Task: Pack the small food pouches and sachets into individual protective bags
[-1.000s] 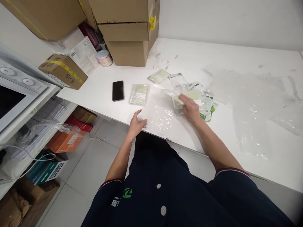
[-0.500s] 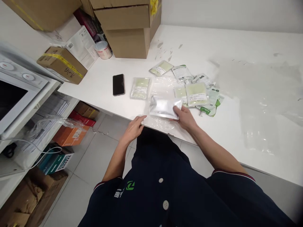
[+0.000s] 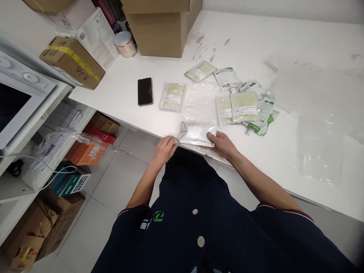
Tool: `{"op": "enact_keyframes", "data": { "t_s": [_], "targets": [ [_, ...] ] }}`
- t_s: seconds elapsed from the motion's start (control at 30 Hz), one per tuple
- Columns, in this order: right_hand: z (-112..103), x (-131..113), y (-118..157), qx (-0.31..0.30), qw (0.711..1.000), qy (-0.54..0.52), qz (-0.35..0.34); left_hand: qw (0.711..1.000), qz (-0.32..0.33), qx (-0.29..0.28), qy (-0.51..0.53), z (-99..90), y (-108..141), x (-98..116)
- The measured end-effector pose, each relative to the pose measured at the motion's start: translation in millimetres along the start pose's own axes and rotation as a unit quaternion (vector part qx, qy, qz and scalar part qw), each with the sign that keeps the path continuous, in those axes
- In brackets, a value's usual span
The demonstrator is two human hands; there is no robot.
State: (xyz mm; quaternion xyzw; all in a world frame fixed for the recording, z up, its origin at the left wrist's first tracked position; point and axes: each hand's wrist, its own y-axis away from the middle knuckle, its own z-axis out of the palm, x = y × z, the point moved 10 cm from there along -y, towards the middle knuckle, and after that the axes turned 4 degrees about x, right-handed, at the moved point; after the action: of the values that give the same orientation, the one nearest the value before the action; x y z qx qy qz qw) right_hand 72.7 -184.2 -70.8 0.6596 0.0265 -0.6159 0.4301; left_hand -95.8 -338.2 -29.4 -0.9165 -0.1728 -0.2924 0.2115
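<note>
My right hand grips a silver foil pouch at its right end, thumb on top and fingers underneath. Beneath the pouch a clear plastic bag lies flat, reaching the table's front edge. My left hand is closed at that edge, its fingertips at the near left corner of the bag; the thumb is partly hidden. A pale green packet with a white label rests left of the bag. Two similar packets overlap to its right, and another packet lies behind.
Green and white pouches are heaped at the right. A phone lies at the left, before a tin and cardboard boxes. Large clear plastic sheeting covers part of the table's right side. A shelf with a microwave stands left.
My right hand has drawn the foil pouch towards me, closer to the table edge. My left hand's fingers have curled in at the bag's corner. The whole view has shifted slightly.
</note>
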Motion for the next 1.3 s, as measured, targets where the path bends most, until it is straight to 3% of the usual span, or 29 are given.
{"op": "enact_keyframes", "data": {
  "t_s": [0.13,0.2,0.27,0.33,0.4,0.5,0.6,0.67,0.77,0.87,0.93,1.03,1.1,1.2,1.3],
  "targets": [
    [5,3,-4,-0.03,0.997,0.067,0.002,0.998,-0.022,-0.026,0.047,4.2,-4,-7],
    [3,-1,-4,-0.055,0.985,0.165,-0.001,0.997,-0.021,-0.033,0.061,5.3,-6,-9],
    [-9,-13,-4,-0.042,0.945,0.323,-0.029,0.997,-0.007,-0.035,0.062,5.0,-7,-7],
    [-35,-36,0,0.033,0.874,0.478,-0.086,0.998,0.025,-0.034,0.052,4.0,-7,0],
    [-54,-57,12,0.085,0.812,0.553,-0.165,0.996,0.062,-0.037,0.049,3.5,-6,10],
    [-53,-57,37,-0.002,0.767,0.579,-0.276,0.991,0.093,-0.047,0.078,2.7,-3,25],
    [-47,-41,56,-0.064,0.736,0.587,-0.331,0.987,0.092,-0.033,0.125,-4.2,-6,35],
    [-39,-38,61,-0.077,0.745,0.552,-0.367,0.985,0.08,-0.021,0.149,-9.3,-11,40],
    [-28,-46,56,-0.072,0.79,0.446,-0.415,0.987,0.049,-0.014,0.154,-12.9,-25,44],
    [-32,-56,33,-0.016,0.852,0.356,-0.383,0.989,0.003,0.025,0.143,-16.4,-49,40],
    [-38,-62,15,0.04,0.876,0.338,-0.342,0.986,-0.034,0.075,0.147,-17.8,-68,32],
    [-44,-73,-5,0.118,0.879,0.347,-0.305,0.976,-0.083,0.13,0.153,-9.4,-97,18],
    [-43,-77,-18,0.137,0.879,0.36,-0.282,0.976,-0.11,0.131,0.132,3.7,-113,9],
    [-37,-77,-34,0.138,0.866,0.416,-0.239,0.987,-0.128,0.085,0.051,25.2,-127,3],
    [-33,-74,-40,0.141,0.836,0.494,-0.193,0.988,-0.142,0.014,-0.061,40.8,-128,3]
  ]
}}
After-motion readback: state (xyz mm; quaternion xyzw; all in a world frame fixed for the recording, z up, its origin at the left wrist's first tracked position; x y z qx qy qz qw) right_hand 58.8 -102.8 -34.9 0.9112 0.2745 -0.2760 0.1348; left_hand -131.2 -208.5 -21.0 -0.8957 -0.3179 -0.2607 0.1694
